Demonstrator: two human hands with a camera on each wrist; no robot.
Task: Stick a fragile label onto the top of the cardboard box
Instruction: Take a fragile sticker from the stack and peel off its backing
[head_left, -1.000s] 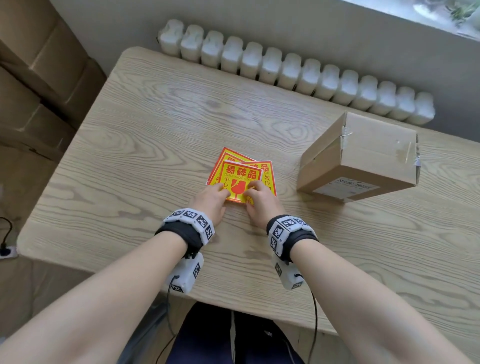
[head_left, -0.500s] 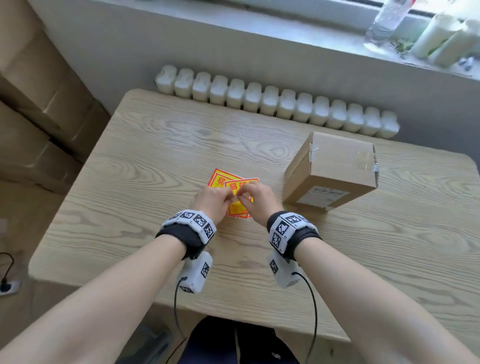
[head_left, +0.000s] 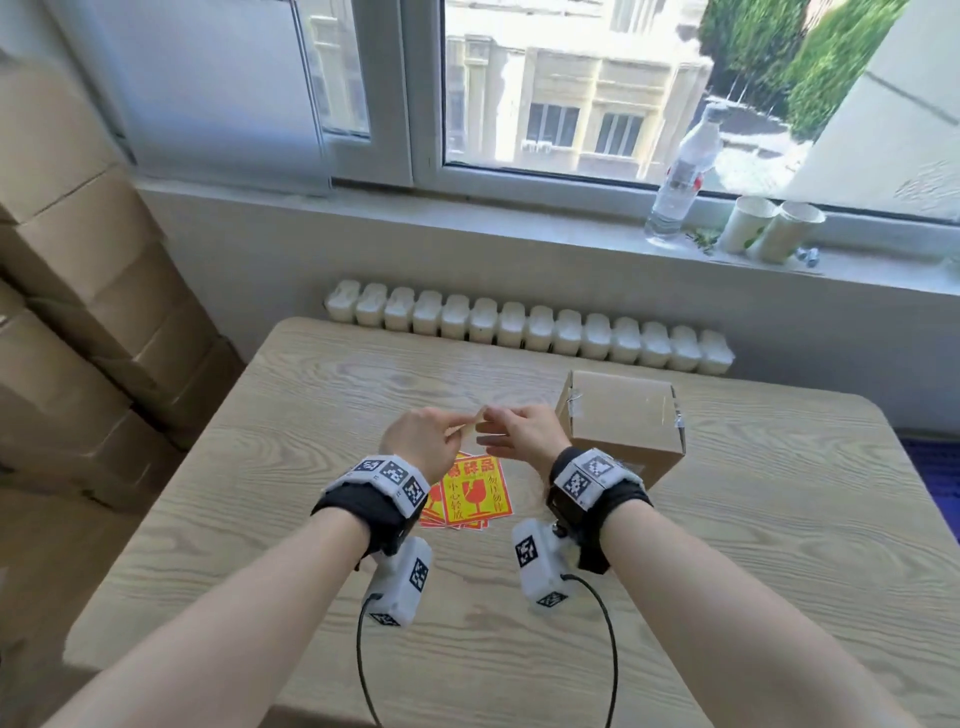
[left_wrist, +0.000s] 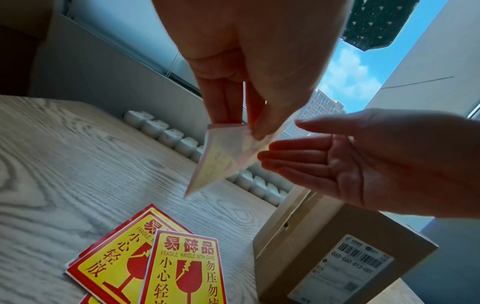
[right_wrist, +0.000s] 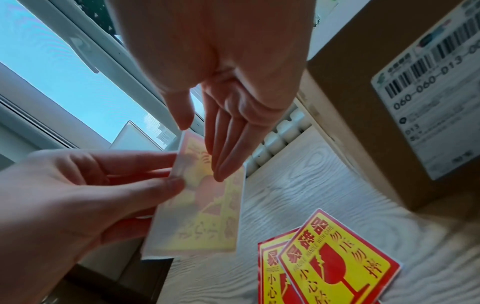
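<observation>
One fragile label (right_wrist: 202, 205) has been lifted off the counter (head_left: 753, 545) since earlier, pinched by the left hand (head_left: 423, 441); the right hand (head_left: 519, 431) is held flat-fingered beside it. The cardboard box (head_left: 623, 421) is left closed just right.

wooden table (head_left: 291, 467), cardboard box (head_left: 618, 415), labels (head_left: 475, 493) (overlapping)

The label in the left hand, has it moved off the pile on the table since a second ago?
Yes. The label, pinched by the left hand, is now up in the air, clear of the pile on the table.
</observation>
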